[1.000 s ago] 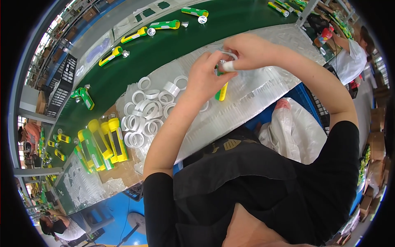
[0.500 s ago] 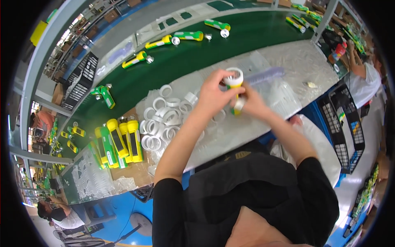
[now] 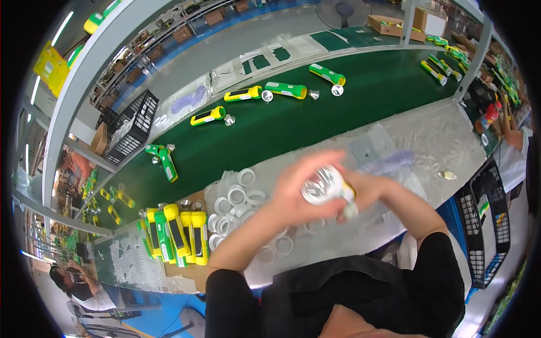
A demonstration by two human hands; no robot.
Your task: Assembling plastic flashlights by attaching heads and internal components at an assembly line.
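Note:
A flashlight [image 3: 323, 185] is between my hands, its shiny round reflector and white rim tilted up toward me. My left hand [image 3: 298, 194] curls around the rim, fingers slightly smeared by motion. Behind it, my right hand [image 3: 363, 191] grips the yellow body, most of which the fingers hide. Left of my left hand, a loose pile of white plastic rings [image 3: 236, 196] lies on the plastic-covered worktop [image 3: 434, 138], partly hidden by my forearm. Farther left, several yellow and green flashlight bodies [image 3: 177, 234] lie side by side on cardboard.
Beyond the worktop runs a green conveyor belt [image 3: 270, 127] with several flashlights and loose reflectors. A purple plastic piece [image 3: 397, 162] lies right of my hands. Black crates [image 3: 132, 129] stand at far left and at right. Other people sit at the left and right edges.
My hands have brought the flashlight nearer to me and turned its head up, so the shiny reflector now faces me. The whole view has shifted, with the belt lower in the picture.

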